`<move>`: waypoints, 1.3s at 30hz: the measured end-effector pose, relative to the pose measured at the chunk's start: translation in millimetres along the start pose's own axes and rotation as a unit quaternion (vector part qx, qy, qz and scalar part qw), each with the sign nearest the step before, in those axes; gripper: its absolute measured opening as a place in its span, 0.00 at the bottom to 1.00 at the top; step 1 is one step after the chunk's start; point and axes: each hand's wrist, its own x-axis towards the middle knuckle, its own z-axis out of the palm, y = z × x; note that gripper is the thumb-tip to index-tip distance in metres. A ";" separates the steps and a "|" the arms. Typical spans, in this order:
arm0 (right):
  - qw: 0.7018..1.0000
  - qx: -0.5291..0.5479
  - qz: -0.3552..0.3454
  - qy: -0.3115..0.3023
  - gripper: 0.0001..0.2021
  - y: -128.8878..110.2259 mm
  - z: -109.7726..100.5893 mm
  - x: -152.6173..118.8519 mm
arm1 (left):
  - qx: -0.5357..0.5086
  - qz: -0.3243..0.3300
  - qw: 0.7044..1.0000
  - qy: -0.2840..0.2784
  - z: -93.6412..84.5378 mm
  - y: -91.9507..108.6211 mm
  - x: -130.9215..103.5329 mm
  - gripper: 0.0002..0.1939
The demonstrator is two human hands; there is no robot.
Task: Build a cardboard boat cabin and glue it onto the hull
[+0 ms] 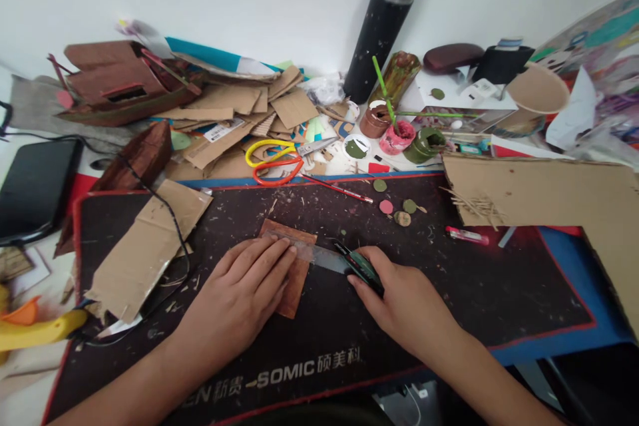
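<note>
A brown-painted piece of cardboard [295,286] lies on the dark desk mat, with a clear ruler [324,257] across it. My left hand [249,279] rests flat over the ruler and the cardboard, fingers stretched out and pressing down; it covers the ruler's left end. To the right, my right hand [399,293] is closed around a dark green utility knife [363,266]. The knife's tip points up and left, close to the ruler's upper edge, and off the right side of the brown piece. Whether the blade touches the mat I cannot tell.
Behind the mat [399,333] lie scissors [277,161], a red pencil [339,188], paint jars [397,138] and cardboard scraps [224,103]. A brown model boat [120,83] and a black thermos [379,33] stand at the back. A cable [172,213] crosses cardboard [144,253] on the left; a lighter [466,235] lies right.
</note>
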 end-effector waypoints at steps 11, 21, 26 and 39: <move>1.000 -0.013 -0.002 -0.013 0.11 2.7 -3.7 6.0 | -0.067 0.030 0.997 -0.031 -9.8 -16.7 -1.5 0.39; 0.998 -0.055 -0.026 -0.024 0.12 6.7 -8.4 9.7 | -0.034 -0.013 0.999 -0.005 3.9 4.5 -5.1 0.36; 0.995 -0.094 -0.045 -0.007 0.10 9.3 -11.8 14.4 | -0.058 -0.021 0.998 -0.010 4.2 1.7 -6.4 0.37; 0.993 -0.100 -0.064 0.025 0.10 16.3 -13.0 17.8 | -0.059 -0.028 0.998 -0.026 4.7 3.1 -4.1 0.40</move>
